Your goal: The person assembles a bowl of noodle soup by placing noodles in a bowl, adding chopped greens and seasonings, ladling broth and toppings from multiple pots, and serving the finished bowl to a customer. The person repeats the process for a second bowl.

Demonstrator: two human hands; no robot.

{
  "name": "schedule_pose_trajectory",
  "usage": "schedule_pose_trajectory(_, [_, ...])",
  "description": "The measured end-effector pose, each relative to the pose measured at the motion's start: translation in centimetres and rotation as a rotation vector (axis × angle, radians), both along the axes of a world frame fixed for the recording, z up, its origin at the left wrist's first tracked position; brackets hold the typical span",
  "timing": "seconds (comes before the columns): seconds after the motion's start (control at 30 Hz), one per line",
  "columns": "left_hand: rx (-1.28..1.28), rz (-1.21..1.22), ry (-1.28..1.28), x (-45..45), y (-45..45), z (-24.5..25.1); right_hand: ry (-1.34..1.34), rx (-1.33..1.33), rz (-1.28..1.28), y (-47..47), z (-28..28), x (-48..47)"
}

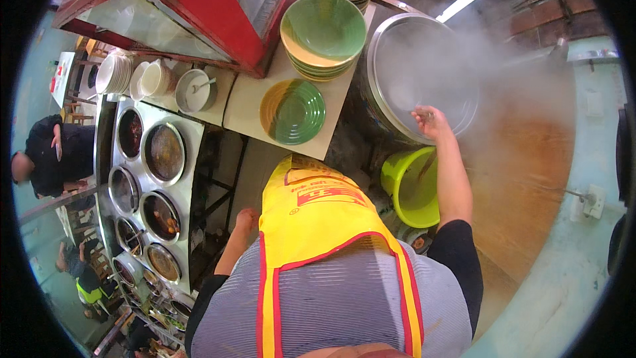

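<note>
My right hand (430, 122) is over the near rim of a large metal pot (376, 67). Its fingers are closed around what looks like a thin utensil handle (415, 111); steam hides the rest of it. Thick steam (427, 64) covers much of the pot's mouth. My left hand (246, 220) hangs low at my side against the yellow apron (318, 228), and its fingers are not clear. In front of me, a single green-and-yellow bowl (293, 112) rests on the counter (243, 104), near a stack of similar bowls (323, 30).
Below the pot stands a lime-green bucket (397, 184) with a stick-like thing in it. A red-framed glass case (198, 10) rises behind the counter. To the left are a steel station with several round food pots (164, 153), stacked plates (114, 73) and a person (59, 154).
</note>
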State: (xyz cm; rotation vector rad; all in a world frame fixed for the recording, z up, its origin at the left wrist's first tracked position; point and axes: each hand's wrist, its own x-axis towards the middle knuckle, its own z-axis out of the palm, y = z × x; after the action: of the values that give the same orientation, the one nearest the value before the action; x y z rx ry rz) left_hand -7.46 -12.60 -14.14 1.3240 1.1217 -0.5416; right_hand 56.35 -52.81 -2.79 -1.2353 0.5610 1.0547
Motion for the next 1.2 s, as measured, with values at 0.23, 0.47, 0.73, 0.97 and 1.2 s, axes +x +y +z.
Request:
schedule_pose_trajectory(0.23, [0.366, -0.151, -0.212, -4.9, -4.4, 0.9, -0.112, -0.212, 0.140, 4.5, -5.7, 1.5])
schedule_pose_trajectory(0.47, [0.177, 0.060, -0.147, -4.5, -3.3, 0.3, -0.047, 0.004, 0.035, 3.1, -2.6, 0.4])
schedule_pose_trajectory(0.73, [-0.202, 0.588, -0.134, -3.1, 1.9, 2.3, -0.081, 0.028, -0.053, 2.5, 0.0, -1.4])
schedule_pose_trajectory(0.97, [-0.108, 0.894, 0.059, -3.3, 4.5, 0.4, -0.042, 0.055, -0.284, 3.0, -2.1, 0.8])
schedule_pose_trajectory(1.2, [-0.081, 0.846, -0.048, 1.8, -1.4, 0.8, -0.097, -0.088, -0.188, 3.9, -7.0, 2.6])
